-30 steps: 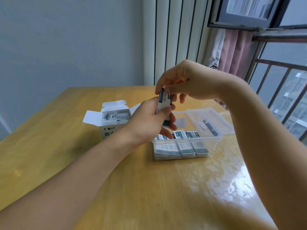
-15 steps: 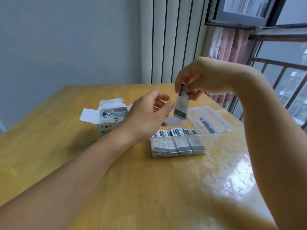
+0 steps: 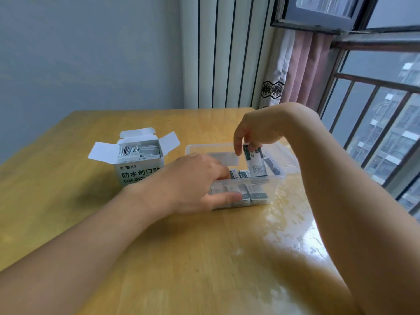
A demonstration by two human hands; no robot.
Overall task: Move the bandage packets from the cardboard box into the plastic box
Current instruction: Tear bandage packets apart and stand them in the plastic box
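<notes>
The right hand (image 3: 254,135) pinches a bandage packet (image 3: 255,161) upright over the clear plastic box (image 3: 276,178), already partly filled. The left hand (image 3: 193,180), fingers extended, steadies its wall. The cardboard box (image 3: 138,171) holds more.

A wooden table (image 3: 136,246) with a glossy top stands against the wall, its right side catching light from the window. Two things sit on it, near each other: an open cardboard box (image 3: 138,171) to the left, and a clear plastic box (image 3: 281,176) to its right.
</notes>
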